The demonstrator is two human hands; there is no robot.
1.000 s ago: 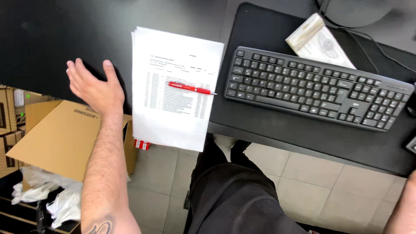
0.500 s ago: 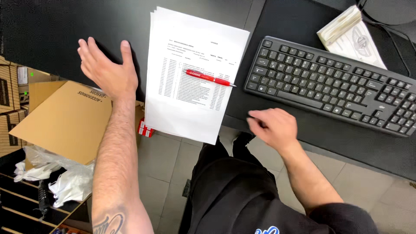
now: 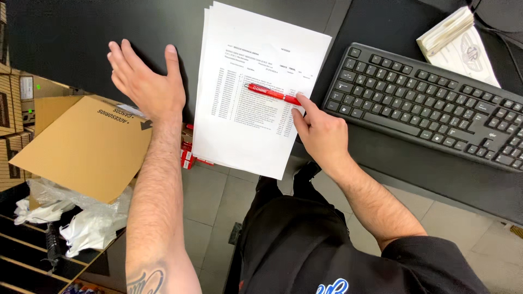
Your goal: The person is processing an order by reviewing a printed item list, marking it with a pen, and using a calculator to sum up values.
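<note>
Right hand [image 3: 321,130] fingertips pinch the red pen [image 3: 274,93], lying left-right on papers [image 3: 256,125]; left hand [image 3: 144,81] open

A black tabletop [image 3: 65,38] spans the upper part of the view, its near edge running diagonally, with a darker mat [image 3: 392,27] laid over its right portion. Below the edge lies a floor of large grey tiles [image 3: 218,207] with darker grout lines, evenly lit, with no hard shadows. To the left of the floor stands an open brown cardboard box [image 3: 81,147], with crumpled white plastic wrapping [image 3: 81,228] below it beside dark slatted shelving [image 3: 27,261], and further stacked cartons [image 3: 11,103] at the left margin.
</note>
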